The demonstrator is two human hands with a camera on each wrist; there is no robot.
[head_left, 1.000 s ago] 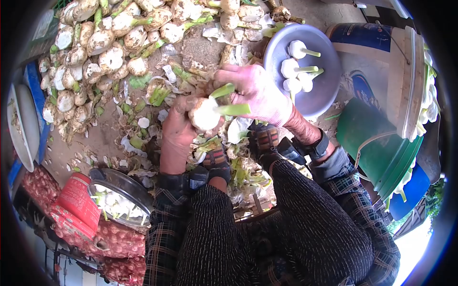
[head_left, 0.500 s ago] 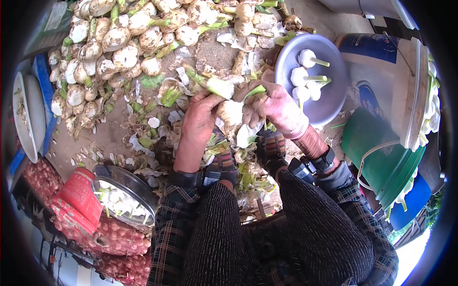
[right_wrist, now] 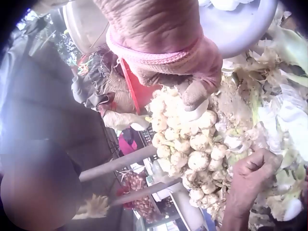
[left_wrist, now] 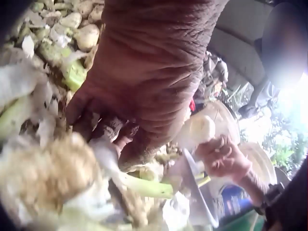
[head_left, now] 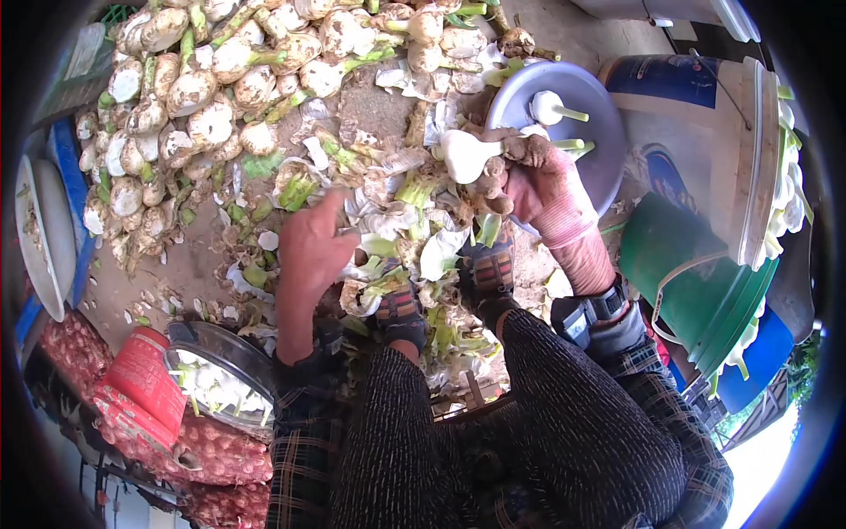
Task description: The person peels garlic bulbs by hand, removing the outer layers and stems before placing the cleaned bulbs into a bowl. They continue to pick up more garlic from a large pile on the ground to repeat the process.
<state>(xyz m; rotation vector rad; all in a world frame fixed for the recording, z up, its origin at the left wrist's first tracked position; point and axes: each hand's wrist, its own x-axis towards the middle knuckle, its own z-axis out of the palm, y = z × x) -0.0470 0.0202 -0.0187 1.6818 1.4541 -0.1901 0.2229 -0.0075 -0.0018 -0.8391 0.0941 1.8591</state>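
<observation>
Right hand (right_wrist: pixel 192 72) grips white bulb (right_wrist: pixel 199 111); bulb heap (right_wrist: pixel 187 144) below; left hand (right_wrist: pixel 250 175) near peelings (right_wrist: pixel 284 120).

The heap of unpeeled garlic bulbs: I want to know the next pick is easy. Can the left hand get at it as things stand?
Probably yes. The left hand is open and holds nothing, and only loose peelings lie between it and the heap of unpeeled garlic bulbs.

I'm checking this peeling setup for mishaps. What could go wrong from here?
The right hand holds a peeled bulb just at the rim of the grey bowl; if released early, it may fall into the dirty peelings below. The left hand reaches into those peelings, where scraps could be mistaken for bulbs. The bowl seems to sit against the bucket, so a nudge might tip it.
</observation>
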